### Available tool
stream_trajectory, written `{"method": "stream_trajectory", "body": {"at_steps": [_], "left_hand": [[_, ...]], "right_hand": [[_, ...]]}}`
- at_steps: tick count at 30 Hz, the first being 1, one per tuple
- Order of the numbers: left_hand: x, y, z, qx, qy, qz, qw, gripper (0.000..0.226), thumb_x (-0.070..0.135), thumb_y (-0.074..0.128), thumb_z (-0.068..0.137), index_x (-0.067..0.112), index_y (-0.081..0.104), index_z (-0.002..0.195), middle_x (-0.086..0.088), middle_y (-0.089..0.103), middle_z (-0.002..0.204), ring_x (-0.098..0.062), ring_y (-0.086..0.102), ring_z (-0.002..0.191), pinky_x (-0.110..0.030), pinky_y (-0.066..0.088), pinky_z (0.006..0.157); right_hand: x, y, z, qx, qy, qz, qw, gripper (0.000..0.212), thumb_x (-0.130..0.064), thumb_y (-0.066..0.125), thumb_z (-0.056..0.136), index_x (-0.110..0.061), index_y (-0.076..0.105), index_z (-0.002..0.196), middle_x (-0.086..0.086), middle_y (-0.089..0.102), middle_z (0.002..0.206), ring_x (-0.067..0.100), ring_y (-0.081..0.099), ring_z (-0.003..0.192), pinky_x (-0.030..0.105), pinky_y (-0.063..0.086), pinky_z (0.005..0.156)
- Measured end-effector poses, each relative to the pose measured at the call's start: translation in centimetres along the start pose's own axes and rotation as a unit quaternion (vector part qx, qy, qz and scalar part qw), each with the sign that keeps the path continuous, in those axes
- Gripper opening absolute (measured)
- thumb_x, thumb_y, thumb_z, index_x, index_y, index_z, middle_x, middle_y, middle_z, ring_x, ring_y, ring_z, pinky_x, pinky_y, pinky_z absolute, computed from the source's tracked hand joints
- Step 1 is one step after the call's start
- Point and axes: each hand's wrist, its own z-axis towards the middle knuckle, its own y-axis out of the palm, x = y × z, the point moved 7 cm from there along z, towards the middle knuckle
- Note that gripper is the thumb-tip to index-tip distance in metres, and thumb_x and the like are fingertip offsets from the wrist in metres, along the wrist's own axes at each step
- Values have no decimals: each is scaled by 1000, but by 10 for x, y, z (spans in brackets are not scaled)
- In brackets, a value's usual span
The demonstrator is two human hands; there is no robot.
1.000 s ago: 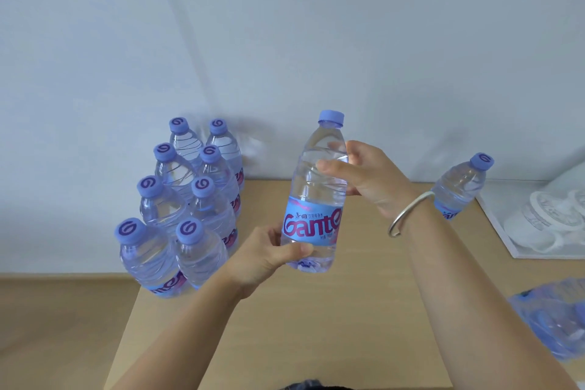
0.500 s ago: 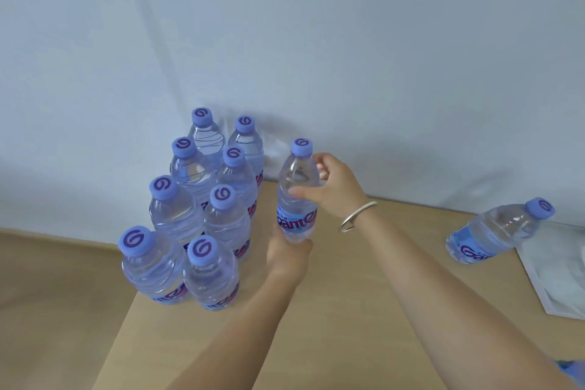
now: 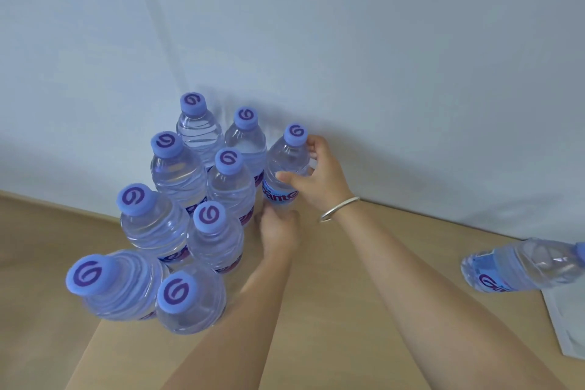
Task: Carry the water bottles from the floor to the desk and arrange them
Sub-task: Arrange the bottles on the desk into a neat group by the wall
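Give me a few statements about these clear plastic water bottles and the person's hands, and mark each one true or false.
1. Both hands hold the same clear plastic water bottle with a blue label. True: the right hand grips its upper body, the left hand its base.
2. Eight capped bottles stand in the two-row group of clear bottles left of it. True.
3. The held bottle has no cap. False: it has a blue cap.
4. The lone clear bottle at the right edge stands inside the group. False: it is apart, far right.
5. The right wrist is bare. False: it wears a silver bangle.
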Motion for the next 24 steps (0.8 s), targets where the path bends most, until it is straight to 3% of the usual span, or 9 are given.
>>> {"method": "stream_trajectory", "body": {"at_steps": [4, 7, 9, 13, 16, 19, 22, 24], "left_hand": [[9, 2, 7, -1, -2, -8, 1000, 24, 5, 52, 88, 0, 55, 112, -21, 64, 107, -34, 60, 102, -44, 45, 93], [7, 5, 7, 1, -18, -40, 999, 24, 4, 54, 87, 0, 55, 111, -21, 64, 105, -34, 59, 101, -41, 44, 92], [2, 6, 9, -1, -18, -55, 998, 28, 4, 55, 84, 3, 55, 112, -20, 64, 104, -34, 59, 102, -46, 45, 95], [6, 3, 1, -7, 3, -49, 999, 41, 13, 56, 77, 5, 51, 117, -18, 61, 111, -35, 57, 107, -48, 46, 95], [12, -1, -15, -18, 4, -55, 998, 57, 24, 54, 74, 5, 47, 127, -17, 57, 120, -33, 55, 113, -46, 45, 98], [8, 7, -35, -73, 3, 3, 997, 61, 14, 57, 84, 4, 34, 140, -10, 46, 130, -26, 45, 125, -39, 38, 105], [2, 21, -59, -118, 26, 61, 991, 46, 10, 53, 87, 6, 41, 132, -6, 46, 124, -24, 45, 124, -33, 36, 100], [1, 31, -76, -150, 39, 80, 985, 42, 10, 53, 87, 13, 43, 128, -5, 48, 125, -21, 47, 123, -30, 38, 100]], "right_hand": [[2, -1, 3, 19, -39, -11, 999, 61, -6, 82, 65, -5, 47, 116, 1, 37, 110, 12, 46, 99, 20, 42, 90], [2, -1, 2, 23, -56, -15, 998, 63, -7, 82, 65, -3, 48, 117, 0, 35, 109, 13, 46, 100, 35, 47, 95], [1, 0, 0, 22, -63, -20, 998, 66, -8, 82, 65, -2, 46, 121, 0, 34, 110, 15, 46, 103, 37, 45, 97], [-5, -3, -4, 12, -45, -31, 998, 74, -12, 82, 67, -1, 41, 128, -1, 34, 114, 11, 42, 106, 17, 34, 94], [-12, -18, -23, 34, -55, -51, 997, 71, -27, 82, 66, -2, 47, 122, -3, 40, 112, 9, 41, 107, 6, 29, 86], [-7, -57, -62, 127, -79, -50, 987, 56, -41, 70, 69, -4, 55, 109, -3, 48, 108, 6, 47, 104, 5, 31, 92], [11, -125, -107, 272, -75, -64, 957, 42, -33, 61, 75, -4, 57, 105, -3, 49, 110, 6, 47, 107, 24, 38, 97], [22, -172, -137, 370, -59, -76, 924, 39, -24, 63, 76, -1, 54, 106, 5, 48, 117, 13, 45, 114, 25, 35, 100]]}}
